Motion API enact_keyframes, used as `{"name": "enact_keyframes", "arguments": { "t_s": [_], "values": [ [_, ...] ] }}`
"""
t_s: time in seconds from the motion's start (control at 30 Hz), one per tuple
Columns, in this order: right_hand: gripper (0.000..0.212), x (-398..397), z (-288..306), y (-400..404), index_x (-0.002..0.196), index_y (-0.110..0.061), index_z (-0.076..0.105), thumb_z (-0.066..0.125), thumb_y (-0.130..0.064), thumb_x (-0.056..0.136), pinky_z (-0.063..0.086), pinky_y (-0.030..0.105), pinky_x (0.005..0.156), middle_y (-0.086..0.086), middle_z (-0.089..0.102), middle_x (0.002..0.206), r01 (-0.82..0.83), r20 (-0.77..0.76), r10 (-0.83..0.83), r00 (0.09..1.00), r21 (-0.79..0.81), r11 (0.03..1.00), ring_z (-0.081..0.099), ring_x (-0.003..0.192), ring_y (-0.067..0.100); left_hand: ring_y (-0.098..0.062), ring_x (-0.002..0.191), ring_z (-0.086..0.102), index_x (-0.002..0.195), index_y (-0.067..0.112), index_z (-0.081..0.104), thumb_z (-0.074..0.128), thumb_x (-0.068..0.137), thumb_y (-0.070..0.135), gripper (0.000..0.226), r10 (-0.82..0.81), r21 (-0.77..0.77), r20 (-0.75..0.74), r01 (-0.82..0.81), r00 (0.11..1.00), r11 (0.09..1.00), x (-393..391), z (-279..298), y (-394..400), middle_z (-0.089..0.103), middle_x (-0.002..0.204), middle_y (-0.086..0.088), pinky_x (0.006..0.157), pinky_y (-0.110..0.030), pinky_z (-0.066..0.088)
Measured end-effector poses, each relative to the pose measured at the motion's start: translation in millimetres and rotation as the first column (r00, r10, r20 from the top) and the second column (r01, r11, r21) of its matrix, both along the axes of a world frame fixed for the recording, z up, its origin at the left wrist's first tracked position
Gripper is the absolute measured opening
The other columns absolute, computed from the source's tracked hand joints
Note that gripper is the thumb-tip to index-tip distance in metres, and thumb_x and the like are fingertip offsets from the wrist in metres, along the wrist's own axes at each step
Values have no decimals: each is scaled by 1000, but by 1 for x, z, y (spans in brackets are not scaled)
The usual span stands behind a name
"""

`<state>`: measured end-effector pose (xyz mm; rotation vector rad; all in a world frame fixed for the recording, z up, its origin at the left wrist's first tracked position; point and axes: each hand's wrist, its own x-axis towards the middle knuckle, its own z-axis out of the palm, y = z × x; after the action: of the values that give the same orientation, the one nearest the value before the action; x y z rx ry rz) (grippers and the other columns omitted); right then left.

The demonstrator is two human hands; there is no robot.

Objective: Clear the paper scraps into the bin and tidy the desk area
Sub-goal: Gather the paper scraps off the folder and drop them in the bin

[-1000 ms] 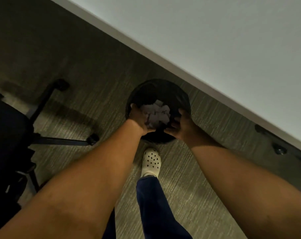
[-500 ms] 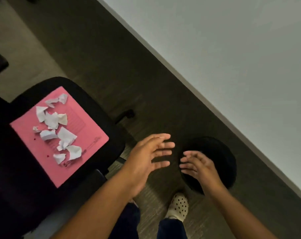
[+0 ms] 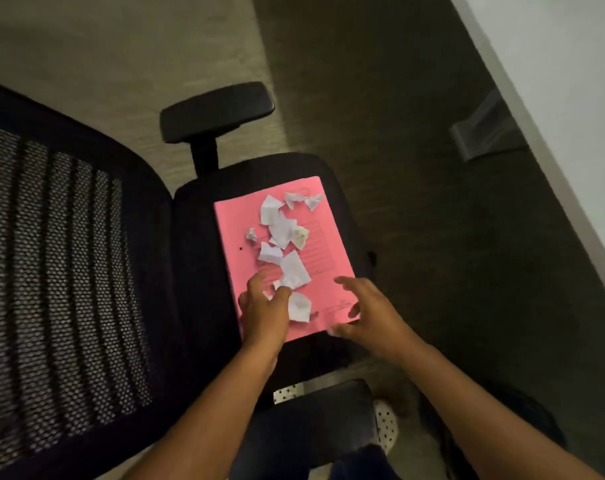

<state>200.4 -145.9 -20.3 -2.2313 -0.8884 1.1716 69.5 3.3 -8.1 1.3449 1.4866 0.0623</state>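
Several white paper scraps (image 3: 294, 268) lie scattered on a pink folder (image 3: 232, 220), which rests flat on the seat of a black office chair (image 3: 197, 237). My left hand (image 3: 264, 310) is on the folder's near end, its fingers curled against the nearest scraps; whether it grips one is unclear. My right hand (image 3: 367, 310) hovers over the folder's near right corner with its fingers spread and nothing in it. A dark round shape at the lower right, probably the bin (image 3: 543, 431), is mostly hidden behind my right arm.
The chair's mesh backrest (image 3: 62, 271) fills the left side. One armrest (image 3: 218, 109) stands beyond the folder, another (image 3: 328, 403) just below my arms. The white desk (image 3: 571, 64) runs along the upper right, with a grey foot (image 3: 484, 136) on the carpet.
My view has swung left from the bin to the chair. Both hands left the bin, where they had been dropping scraps, and moved onto the pink folder's near end.
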Motion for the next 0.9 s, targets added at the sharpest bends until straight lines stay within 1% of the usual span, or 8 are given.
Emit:
{"name": "enact_keyframes", "arguments": {
  "t_s": [0.1, 0.17, 0.23, 0.4, 0.5, 0.67, 0.77, 0.9],
  "values": [
    [124, 2, -17, 33, 164, -32, 17, 96, -24, 69, 55, 38, 105, 0, 26, 161, -126, 21, 128, 992, -83, 989, 51, 136, 25, -17, 109, 50, 156, 38, 17, 69, 90, 41, 84, -168, 24, -134, 173, 977, 985, -4, -27, 1, 30, 152, -2, 69, -25, 52],
    [130, 0, -34, 52, 165, -28, 8, 96, -21, 70, 50, 43, 109, 4, 19, 165, -158, 30, 163, 986, -128, 979, 45, 143, 31, -22, 128, 47, 160, 33, 6, 78, 83, 41, 106, -347, 97, -219, 374, 912, 922, -5, -45, -3, 15, 161, 1, 81, -26, 55],
    [123, 0, -44, 66, 165, -23, 9, 93, -21, 74, 51, 41, 109, 5, 21, 164, -153, 22, 155, 988, -93, 984, 49, 140, 33, -29, 150, 30, 161, 34, 1, 82, 79, 44, 116, -471, 182, -270, 525, 839, 831, -3, -59, -8, 1, 167, 1, 106, -38, 52],
    [72, -2, -56, 81, 155, -19, 40, 75, -8, 93, 57, 36, 102, 2, 52, 146, -169, -71, 178, 981, 118, 979, 59, 126, 23, -35, 155, 17, 160, 45, -8, 86, 76, 30, 126, -559, 269, -367, 660, 744, 702, 10, -75, -10, -15, 169, 1, 117, -47, 42],
    [49, 7, -57, 80, 145, -13, 56, 60, 3, 99, 60, 32, 94, 1, 67, 130, -107, -126, 129, 984, 169, 980, 66, 111, 20, -34, 155, 16, 161, 42, 0, 84, 78, 39, 118, -596, 276, -405, 714, 694, 644, 18, -82, -6, -11, 169, 2, 118, -48, 42],
    [39, 39, -64, 84, 130, -19, 65, 65, -4, 94, 54, 40, 104, 1, 61, 134, 2, 341, -73, 937, 205, 979, 53, 124, 18, -26, 142, 32, 155, 38, 30, 75, 82, 30, 86, -624, 325, -393, 737, 675, 593, 24, -91, 3, 5, 166, 9, 105, -37, 51],
    [58, 64, -65, 109, 142, -27, 49, 69, -37, 89, 43, 47, 113, 2, 41, 149, -66, 477, -57, 877, 238, 969, 36, 139, 24, -25, 131, 40, 147, 29, 44, 75, 78, 29, 75, -645, 331, -383, 750, 661, 573, 25, -94, 8, 19, 160, 6, 100, -34, 52],
    [91, 92, -73, 152, 159, -34, 27, 57, -72, 83, 19, 67, 121, 9, 15, 170, -261, 550, 165, 819, 100, 960, 10, 158, 41, -22, 112, 46, 126, 18, 63, 66, 82, 27, 45, -638, 400, -411, 758, 651, 516, 25, -95, 15, 46, 139, 4, 91, -35, 54]
  ]
}}
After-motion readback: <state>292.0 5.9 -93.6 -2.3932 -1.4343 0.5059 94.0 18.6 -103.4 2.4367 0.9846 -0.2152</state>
